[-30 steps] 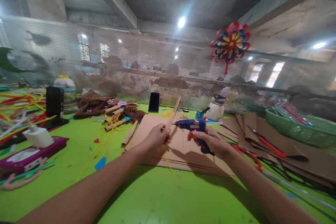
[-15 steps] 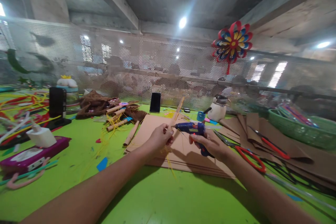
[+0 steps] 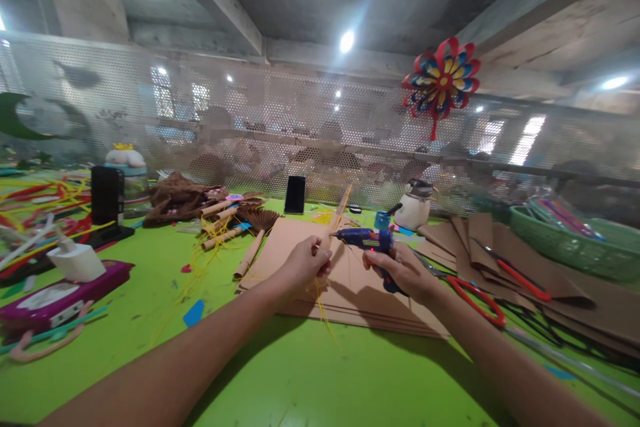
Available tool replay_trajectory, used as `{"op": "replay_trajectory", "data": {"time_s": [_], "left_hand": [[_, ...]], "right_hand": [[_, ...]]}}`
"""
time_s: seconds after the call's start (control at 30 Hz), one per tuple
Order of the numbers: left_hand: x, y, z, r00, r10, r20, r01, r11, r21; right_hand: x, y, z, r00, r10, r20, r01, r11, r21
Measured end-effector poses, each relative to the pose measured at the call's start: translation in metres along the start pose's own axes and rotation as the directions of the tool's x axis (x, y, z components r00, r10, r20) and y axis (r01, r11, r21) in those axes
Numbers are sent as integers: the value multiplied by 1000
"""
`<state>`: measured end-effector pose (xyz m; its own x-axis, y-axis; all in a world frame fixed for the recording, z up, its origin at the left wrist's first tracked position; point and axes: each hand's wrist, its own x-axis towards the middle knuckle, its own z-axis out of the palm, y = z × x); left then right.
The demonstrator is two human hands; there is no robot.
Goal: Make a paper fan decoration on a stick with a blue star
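Observation:
My right hand [image 3: 400, 268] is wrapped round a blue hot glue gun [image 3: 367, 239], its nozzle pointing left. A small red light glows on the gun's body. Pinched in my left hand [image 3: 307, 261] is a narrow strip of brown paper [image 3: 340, 213], tilted up and away from me. The nozzle is at the strip just above my left fingers; whether it touches I cannot tell. Yellow strands [image 3: 323, 310] hang below my left hand. Beneath both hands lies a stack of brown paper sheets [image 3: 295, 230] on the green table [image 3: 280, 373].
To the right are red-handled scissors [image 3: 477, 300], more brown paper [image 3: 570, 293] and a green basket [image 3: 565, 247]. Paper rolls [image 3: 250, 255], a phone [image 3: 295, 195] and a white jar [image 3: 414, 208] stand further back. A purple power strip [image 3: 65, 297] sits at left.
The glue gun has shifted slightly to the right and up, its nozzle now a little higher along the strip. My left hand has hardly moved.

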<state>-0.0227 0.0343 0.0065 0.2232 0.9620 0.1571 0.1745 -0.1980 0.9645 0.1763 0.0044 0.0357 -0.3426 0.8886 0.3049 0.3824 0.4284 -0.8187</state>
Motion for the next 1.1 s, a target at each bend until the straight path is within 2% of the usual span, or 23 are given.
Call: {"op": "replay_trajectory", "data": {"time_s": [0.27,0.43,0.7,0.9,1.1], "left_hand": [[2,-5,0,1000,14,3,-14,999,-39],[-1,2,-1,1000,-22,-6,21,999,-40],[1,1,0,1000,1,-21,-1,1000,9],[3,0,-1,1000,-13,-16,13,1000,14],[2,-2,-1,1000,-10,-18,10,1000,-2]], "right_hand": [[-2,1,-1,999,-19,31,20,999,-35],[-2,4,0,996,-54,69,55,998,-20],[-1,3,0,998,-53,21,54,997,-56],[-2,2,1,992,-86,94,96,990,-103],[-1,1,0,994,-95,56,101,988,-117]]}}
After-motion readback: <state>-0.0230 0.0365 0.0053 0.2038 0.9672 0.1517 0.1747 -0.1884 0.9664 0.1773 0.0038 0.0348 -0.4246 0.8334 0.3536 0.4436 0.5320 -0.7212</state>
